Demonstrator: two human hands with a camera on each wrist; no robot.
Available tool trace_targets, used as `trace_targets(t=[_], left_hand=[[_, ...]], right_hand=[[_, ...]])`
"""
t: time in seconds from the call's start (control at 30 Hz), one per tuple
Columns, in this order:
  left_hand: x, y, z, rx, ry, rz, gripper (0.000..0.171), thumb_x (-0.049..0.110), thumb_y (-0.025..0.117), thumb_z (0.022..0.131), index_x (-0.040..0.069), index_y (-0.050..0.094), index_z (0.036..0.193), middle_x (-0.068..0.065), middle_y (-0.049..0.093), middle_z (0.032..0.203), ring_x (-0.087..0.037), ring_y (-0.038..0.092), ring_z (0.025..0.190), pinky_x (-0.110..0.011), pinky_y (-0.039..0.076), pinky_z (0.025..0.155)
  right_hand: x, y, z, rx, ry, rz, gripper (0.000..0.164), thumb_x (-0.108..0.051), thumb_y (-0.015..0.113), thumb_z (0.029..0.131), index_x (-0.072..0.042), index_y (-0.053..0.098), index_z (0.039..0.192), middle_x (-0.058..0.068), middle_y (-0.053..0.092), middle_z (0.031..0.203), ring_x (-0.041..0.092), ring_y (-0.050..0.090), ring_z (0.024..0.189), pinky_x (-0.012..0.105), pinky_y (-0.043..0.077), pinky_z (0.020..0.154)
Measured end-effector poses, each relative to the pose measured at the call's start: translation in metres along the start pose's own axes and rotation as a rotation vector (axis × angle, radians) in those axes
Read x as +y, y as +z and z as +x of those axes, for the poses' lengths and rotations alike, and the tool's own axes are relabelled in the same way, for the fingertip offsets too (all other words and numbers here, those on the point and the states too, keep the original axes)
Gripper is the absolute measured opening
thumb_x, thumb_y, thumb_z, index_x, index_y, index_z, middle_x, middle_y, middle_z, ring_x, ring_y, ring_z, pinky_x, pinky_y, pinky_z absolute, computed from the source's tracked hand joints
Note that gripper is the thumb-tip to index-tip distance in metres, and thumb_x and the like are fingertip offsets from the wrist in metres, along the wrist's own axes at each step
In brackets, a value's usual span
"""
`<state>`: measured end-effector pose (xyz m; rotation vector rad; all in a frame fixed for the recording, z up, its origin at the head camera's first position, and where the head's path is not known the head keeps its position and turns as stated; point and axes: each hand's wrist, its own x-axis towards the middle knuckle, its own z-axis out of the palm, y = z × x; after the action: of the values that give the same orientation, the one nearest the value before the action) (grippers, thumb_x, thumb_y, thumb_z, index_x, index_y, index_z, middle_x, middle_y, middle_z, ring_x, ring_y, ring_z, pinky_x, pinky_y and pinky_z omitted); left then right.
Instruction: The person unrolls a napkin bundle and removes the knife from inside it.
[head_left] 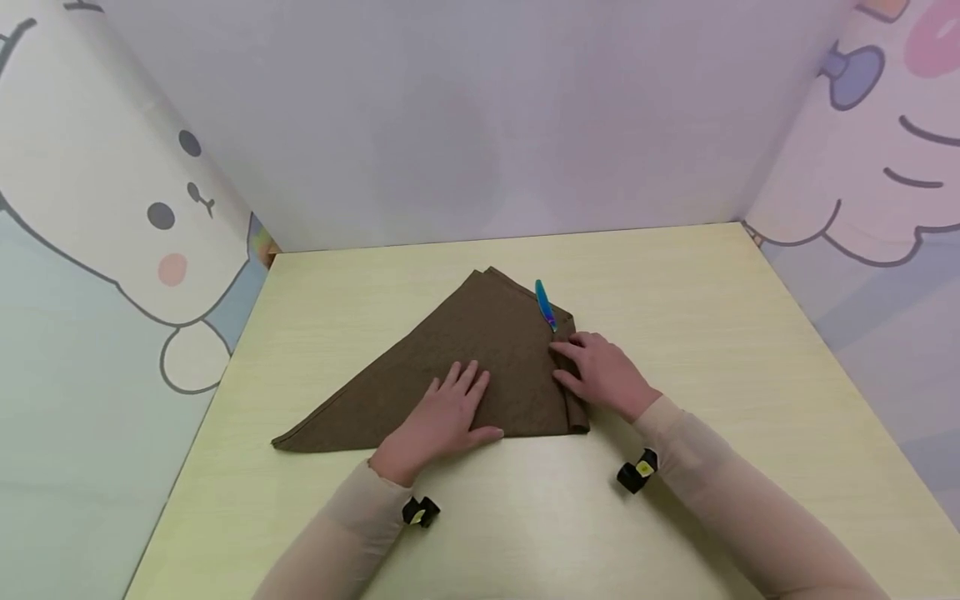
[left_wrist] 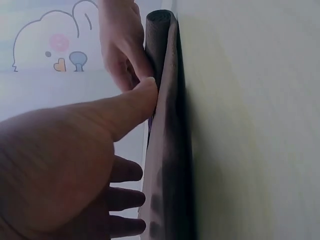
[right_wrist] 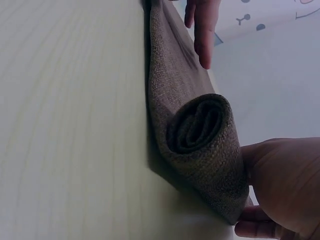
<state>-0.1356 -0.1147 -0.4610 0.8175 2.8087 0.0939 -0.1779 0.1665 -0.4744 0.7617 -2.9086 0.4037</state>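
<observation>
A brown cloth napkin point(head_left: 495, 358), folded to a point at the left, lies on the table, its right edge turned into a roll point(right_wrist: 202, 135). My left hand point(head_left: 442, 417) rests on the lower middle of the napkin, fingers spread and straight. On the right, my right hand point(head_left: 606, 373) grips the roll, thumb and fingers bent over it. From the far part of the roll sticks a shiny blue-and-purple cutlery handle point(head_left: 544, 304); its other end is hidden in the cloth. The roll's spiral end shows in the right wrist view.
Everything lies on a pale wooden table point(head_left: 712, 333). A plain pale wall point(head_left: 450, 125) stands behind it, with cartoon-printed panels on the left and right. Both wrists carry small black cameras point(head_left: 637, 471).
</observation>
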Motion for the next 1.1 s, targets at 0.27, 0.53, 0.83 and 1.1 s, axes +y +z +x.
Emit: trace_targets(t=[0.27, 0.53, 0.83, 1.1], left_hand=[[0.011, 0.002, 0.016, -0.029, -0.001, 0.014, 0.079, 0.06, 0.049, 0.093, 0.007, 0.035, 0.15, -0.02, 0.025, 0.155, -0.039, 0.024, 0.141, -0.05, 0.033, 0.107], [0.011, 0.003, 0.019, -0.041, -0.006, -0.033, 0.076, 0.053, 0.056, 0.093, 0.006, 0.035, 0.149, -0.022, 0.022, 0.155, -0.042, 0.021, 0.141, -0.056, 0.034, 0.104], [0.012, 0.002, 0.017, -0.042, -0.012, -0.066, 0.077, 0.051, 0.056, 0.093, 0.005, 0.034, 0.149, -0.022, 0.019, 0.156, -0.043, 0.017, 0.142, -0.057, 0.032, 0.105], [0.011, 0.002, 0.016, -0.037, -0.011, -0.078, 0.076, 0.05, 0.056, 0.094, 0.005, 0.032, 0.15, -0.022, 0.018, 0.156, -0.043, 0.016, 0.142, -0.057, 0.03, 0.106]], right_hand=[[-0.002, 0.001, 0.008, -0.036, -0.002, -0.064, 0.046, -0.034, 0.069, 0.089, -0.007, 0.064, 0.125, 0.018, 0.061, 0.111, 0.032, 0.058, 0.097, 0.046, 0.05, 0.083], [-0.002, 0.002, 0.009, -0.016, 0.024, -0.053, 0.043, -0.028, 0.071, 0.086, -0.005, 0.066, 0.122, 0.015, 0.062, 0.11, 0.031, 0.057, 0.099, 0.045, 0.049, 0.084], [0.004, 0.004, 0.007, -0.021, 0.079, 0.039, 0.043, -0.022, 0.07, 0.085, -0.003, 0.065, 0.123, 0.016, 0.061, 0.114, 0.032, 0.056, 0.107, 0.046, 0.047, 0.09], [0.011, 0.005, 0.002, 0.0, 0.134, 0.163, 0.042, -0.016, 0.067, 0.085, -0.005, 0.063, 0.126, 0.016, 0.059, 0.12, 0.033, 0.053, 0.114, 0.048, 0.044, 0.094]])
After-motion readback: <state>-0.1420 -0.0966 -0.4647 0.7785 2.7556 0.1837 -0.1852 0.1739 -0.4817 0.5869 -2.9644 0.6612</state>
